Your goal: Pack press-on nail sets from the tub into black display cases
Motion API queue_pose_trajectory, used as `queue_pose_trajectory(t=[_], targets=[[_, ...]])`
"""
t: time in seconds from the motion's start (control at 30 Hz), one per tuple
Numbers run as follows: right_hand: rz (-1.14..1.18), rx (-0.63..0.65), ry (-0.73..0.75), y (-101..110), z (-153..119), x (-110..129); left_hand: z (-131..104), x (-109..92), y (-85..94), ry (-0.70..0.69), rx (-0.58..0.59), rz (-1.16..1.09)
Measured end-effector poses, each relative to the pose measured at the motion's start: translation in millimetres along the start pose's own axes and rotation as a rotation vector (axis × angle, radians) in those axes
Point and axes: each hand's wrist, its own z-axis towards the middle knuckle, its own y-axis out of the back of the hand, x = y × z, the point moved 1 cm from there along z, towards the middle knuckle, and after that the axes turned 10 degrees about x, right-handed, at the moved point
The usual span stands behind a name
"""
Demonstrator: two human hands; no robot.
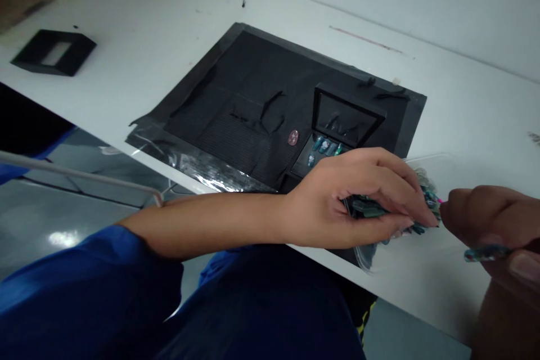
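Note:
My left hand [363,197] reaches across to the right over a clear tray [366,259] of teal press-on nails [417,229]. Its thumb and fingertips are pinched together at the pile, and what they hold, if anything, is too small to name. At the right edge, my right hand [493,225] is closed on a teal decorated nail [487,253]. Just behind my left hand stands an open black case [304,158] with a clear lid [343,118] tilted up. Several teal nails [324,146] lie inside it; my left hand hides its front part.
A black mat [228,84] lies taped on the white table [177,0]. On the mat are a small pink oval piece [293,137] and a thin black loop [272,109]. A black square frame [54,52] stands at the far left. A metal bar [80,175] crosses the lower left.

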Motion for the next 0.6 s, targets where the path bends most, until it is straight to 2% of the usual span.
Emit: queue_pose_trajectory(t=[0.1,0.2,0.3,0.4,0.6], targets=[[0.138,-0.009,-0.047,0,-1,3,-2,1,-1.5,0.01,0.029,0.057],[0.14,0.015,-0.03,5,-4,4,-1,1,-3.8,-0.017,0.03,0.138],[0.119,0.115,0.043,11,-4,1,2,1,-5.3,-0.084,0.017,0.205],[0.074,0.182,0.067,12,-1,-1,4,1,-5.4,-0.128,0.053,0.224],[-0.043,0.207,0.069,2,2,1,0,1,-6.6,-0.179,0.051,0.166]])
